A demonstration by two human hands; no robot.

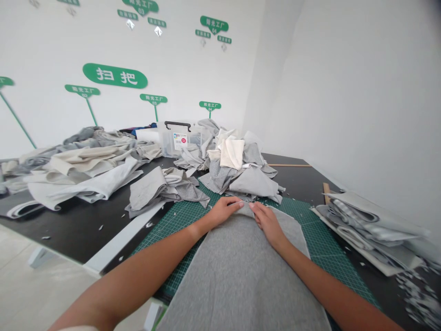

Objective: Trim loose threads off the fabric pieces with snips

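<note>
Cloth (pixel 237 271), left hand (pixel 223 211) pinching, right hand (pixel 268 221) pinching alongside

Box (pixel 174 141): one
Hands (pixel 223 211): two, in front of the box
Cloth piles (pixel 86 161): four; one left of the box, two before it, one far right

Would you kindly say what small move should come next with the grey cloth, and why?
Perhaps ease the left hand and right hand apart to flatten the cloth at its far end: both pinch it there, close together, and it looks lifted between them.
</note>
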